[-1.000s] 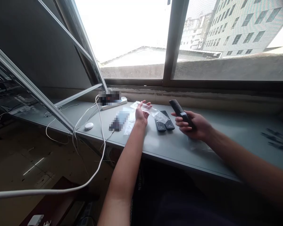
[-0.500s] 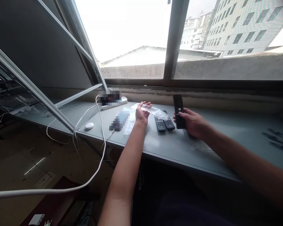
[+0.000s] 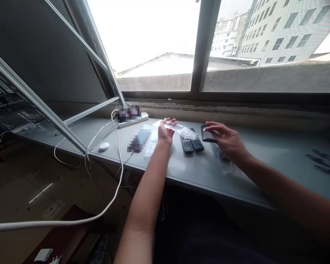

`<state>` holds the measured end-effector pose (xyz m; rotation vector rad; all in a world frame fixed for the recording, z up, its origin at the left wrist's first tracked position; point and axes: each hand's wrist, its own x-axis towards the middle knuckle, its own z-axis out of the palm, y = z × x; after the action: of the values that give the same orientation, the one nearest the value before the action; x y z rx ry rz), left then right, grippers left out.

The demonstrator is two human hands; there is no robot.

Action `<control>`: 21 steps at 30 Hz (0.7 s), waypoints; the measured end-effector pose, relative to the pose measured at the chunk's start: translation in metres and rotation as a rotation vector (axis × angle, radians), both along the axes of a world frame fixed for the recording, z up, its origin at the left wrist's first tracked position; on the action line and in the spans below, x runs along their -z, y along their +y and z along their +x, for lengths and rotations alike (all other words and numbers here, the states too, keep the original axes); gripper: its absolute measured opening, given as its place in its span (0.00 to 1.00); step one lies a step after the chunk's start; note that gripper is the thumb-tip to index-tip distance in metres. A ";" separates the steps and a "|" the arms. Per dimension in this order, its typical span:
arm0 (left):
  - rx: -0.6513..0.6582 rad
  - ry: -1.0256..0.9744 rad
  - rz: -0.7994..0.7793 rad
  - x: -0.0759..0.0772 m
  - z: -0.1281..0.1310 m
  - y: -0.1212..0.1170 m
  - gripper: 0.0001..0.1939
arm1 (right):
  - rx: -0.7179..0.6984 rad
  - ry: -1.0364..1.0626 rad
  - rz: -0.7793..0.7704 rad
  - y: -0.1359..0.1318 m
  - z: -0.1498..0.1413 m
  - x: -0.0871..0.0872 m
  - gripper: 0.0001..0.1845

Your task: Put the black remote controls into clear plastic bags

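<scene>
Left hand (image 3: 166, 132): palm turned up, fingers curled, its grip grasping a clear plastic sleeve (image 3: 183, 130) by one end. The sleeve extends to the right, its far end in front of the upper parts of two dark remotes; contact with them is unclear.

Right hand (image 3: 227, 140): grip closed on a dark remote control (image 3: 208, 134) between thumb and fingers. The piece is raised above the bench (image 3: 178, 165), seen foreshortened, just right of the other two.

Two remotes — left one (image 3: 187, 145), right one (image 3: 198, 144): lying side by side on the bench between the hands, buttons up.

Clear wrapping (image 3: 233, 169): on the bench beneath the right hand, partly hidden; a dark item beside it is too covered to identify.

Further plastic (image 3: 150, 149): flat, just left of the left forearm. Next to it, a pixelated device (image 3: 139, 141) with a cable at its near end.

White power strip (image 3: 143, 117): toward the window side, partly pixelated.

White round item (image 3: 104, 146): near the bench's front edge.

Dark slender items (image 3: 325, 163) — blurred, count uncertain: far right.
</scene>
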<state>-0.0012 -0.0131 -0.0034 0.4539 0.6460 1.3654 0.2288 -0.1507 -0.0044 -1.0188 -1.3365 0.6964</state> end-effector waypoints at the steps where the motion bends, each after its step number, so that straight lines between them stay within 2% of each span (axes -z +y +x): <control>1: 0.000 0.000 0.000 0.000 0.000 0.000 0.11 | 0.000 -0.010 0.000 0.000 0.000 0.000 0.15; 8: 0.009 0.006 0.025 0.002 0.001 0.001 0.11 | 0.003 0.004 -0.032 -0.008 -0.007 -0.011 0.12; 14: 0.006 0.004 0.009 0.000 0.000 0.000 0.13 | 0.064 0.088 -0.105 -0.009 -0.012 -0.013 0.19; 17: 0.002 -0.019 -0.007 0.000 0.000 0.000 0.13 | 0.040 0.239 -0.201 -0.003 -0.009 -0.008 0.18; 21: 0.003 -0.042 -0.023 -0.001 0.001 0.000 0.14 | -0.069 0.512 -0.446 0.003 -0.003 -0.008 0.13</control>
<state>-0.0006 -0.0135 -0.0025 0.4071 0.6260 1.3594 0.2261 -0.1480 0.0032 -1.0484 -0.7853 1.2501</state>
